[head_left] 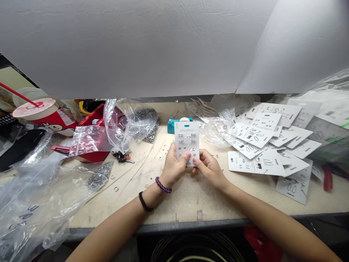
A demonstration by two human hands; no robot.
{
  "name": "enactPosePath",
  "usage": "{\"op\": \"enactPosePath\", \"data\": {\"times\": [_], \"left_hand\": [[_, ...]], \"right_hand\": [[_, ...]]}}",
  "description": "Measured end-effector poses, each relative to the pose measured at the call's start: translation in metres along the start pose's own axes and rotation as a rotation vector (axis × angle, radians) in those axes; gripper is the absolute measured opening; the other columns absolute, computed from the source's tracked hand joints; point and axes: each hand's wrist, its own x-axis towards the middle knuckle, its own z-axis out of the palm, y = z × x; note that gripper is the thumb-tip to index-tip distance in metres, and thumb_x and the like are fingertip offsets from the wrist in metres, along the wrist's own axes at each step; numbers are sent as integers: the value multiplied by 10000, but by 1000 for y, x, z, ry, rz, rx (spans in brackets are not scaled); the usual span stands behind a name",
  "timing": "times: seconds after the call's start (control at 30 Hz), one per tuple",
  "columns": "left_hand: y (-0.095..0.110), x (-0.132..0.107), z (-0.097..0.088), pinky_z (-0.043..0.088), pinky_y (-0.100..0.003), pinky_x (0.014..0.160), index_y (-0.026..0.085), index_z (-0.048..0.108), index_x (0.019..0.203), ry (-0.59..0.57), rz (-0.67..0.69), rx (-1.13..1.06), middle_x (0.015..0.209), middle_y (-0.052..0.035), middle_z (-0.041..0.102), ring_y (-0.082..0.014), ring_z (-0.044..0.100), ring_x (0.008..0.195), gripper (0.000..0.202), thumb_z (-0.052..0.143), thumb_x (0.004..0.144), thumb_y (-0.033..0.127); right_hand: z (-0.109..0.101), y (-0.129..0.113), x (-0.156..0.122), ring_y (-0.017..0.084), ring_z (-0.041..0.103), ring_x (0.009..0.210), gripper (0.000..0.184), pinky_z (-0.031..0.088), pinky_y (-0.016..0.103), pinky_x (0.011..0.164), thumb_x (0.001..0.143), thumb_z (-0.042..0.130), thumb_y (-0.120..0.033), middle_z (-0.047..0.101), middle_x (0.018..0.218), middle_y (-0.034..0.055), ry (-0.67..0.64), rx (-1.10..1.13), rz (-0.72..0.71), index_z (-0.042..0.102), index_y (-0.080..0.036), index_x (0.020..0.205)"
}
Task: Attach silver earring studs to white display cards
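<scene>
Long pale worktop (191, 203): rectangular cardboard earring card (187, 143) held above centre between left hand (171, 167) and right hand (209, 169); flat cardboard cards (261, 134) scattered rightward; crumpled clear plastic bag (35, 196) leftward; round paper cup (46, 120) beyond it; boxy tape dispenser (171, 126) behind held card.

White earring card (187, 135), held upright: silver studs in rows, hang slot at top.

Card (187, 135) print unreadable, bottom hidden by left hand (172, 166) and right hand (208, 169), plastic bag (29, 203) left of card cut off
</scene>
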Motion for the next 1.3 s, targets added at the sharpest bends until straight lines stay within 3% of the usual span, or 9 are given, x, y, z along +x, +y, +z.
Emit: {"op": "enactPosePath", "data": {"times": [0.27, 0.6, 0.7, 0.8, 0.93, 1.0, 1.17, 1.2, 1.3], "left_hand": [[10, -5, -1, 495, -251, 469, 172, 411, 964, -48, -126, -153, 886, -50, 578, -162, 585, 678, 242, 420, 802, 352], [6, -1, -1, 494, -271, 649, 168, 428, 977, -21, -135, -176, 939, -52, 603, -163, 590, 788, 284, 540, 736, 268], [9, -2, -4, 476, -241, 559, 166, 438, 1005, -77, -215, -155, 881, -47, 619, -143, 591, 665, 304, 526, 727, 252], [20, -7, -14, 426, -255, 435, 194, 354, 1181, -266, -338, 22, 792, -48, 638, -153, 565, 488, 442, 466, 780, 341], [51, -4, -37, 421, -305, 539, 190, 547, 1100, -376, -91, 715, 624, -51, 631, -220, 579, 536, 436, 480, 766, 464], [70, 12, -48, 409, -320, 563, 175, 626, 975, -290, 5, 1038, 627, -84, 630, -257, 581, 617, 427, 421, 785, 497], [86, 91, -65, 392, -329, 813, 185, 604, 1035, -276, 314, 1238, 1051, -92, 596, -239, 515, 967, 382, 298, 858, 331], [83, 107, -66, 375, -340, 845, 186, 600, 1045, -270, 312, 1299, 1108, -98, 567, -249, 485, 1017, 381, 297, 858, 322], [75, 143, -67, 386, -310, 801, 164, 605, 1014, -483, 180, 1402, 1047, -103, 600, -233, 519, 942, 380, 297, 854, 320]], "right_hand": [[-1, 1, 2, 113, 565, 619, 237, 496, 261, 526, 832, 493, -361, 586, 903, 37, 16, 63, 32, 487, -187, 993], [1, -4, -1, 152, 563, 696, 243, 492, 293, 576, 831, 477, -384, 586, 854, 42, 3, -17, 41, 483, -186, 972], [-3, -6, -1, 148, 538, 703, 384, 478, 299, 609, 802, 515, -372, 552, 866, 37, 94, -120, 33, 405, -192, 1123], [-11, -10, -1, 126, 483, 682, 594, 469, 296, 616, 771, 532, -352, 475, 992, 54, 277, -243, -60, 241, -215, 1270], [-23, -27, 6, 144, 476, 707, 471, 469, 309, 614, 787, 496, -352, 471, 1010, 74, 282, -441, -90, 356, -215, 1214], [-27, -39, 19, 175, 505, 760, 401, 474, 328, 616, 797, 492, -351, 507, 990, 83, 215, -593, -85, 424, -212, 1166], [-25, -56, 85, 296, 411, 1137, 554, 393, 461, 909, 768, 550, -340, 448, 1238, 130, 20, -1032, -285, 371, -188, 1270], [-24, -56, 99, 315, 377, 1172, 612, 367, 471, 939, 745, 581, -339, 429, 1267, 145, -10, -1122, -293, 357, -164, 1287], [-24, -49, 132, 333, 429, 1127, 678, 411, 456, 889, 728, 609, -321, 453, 1249, 185, -123, -1288, -218, 342, -85, 1305]]}}
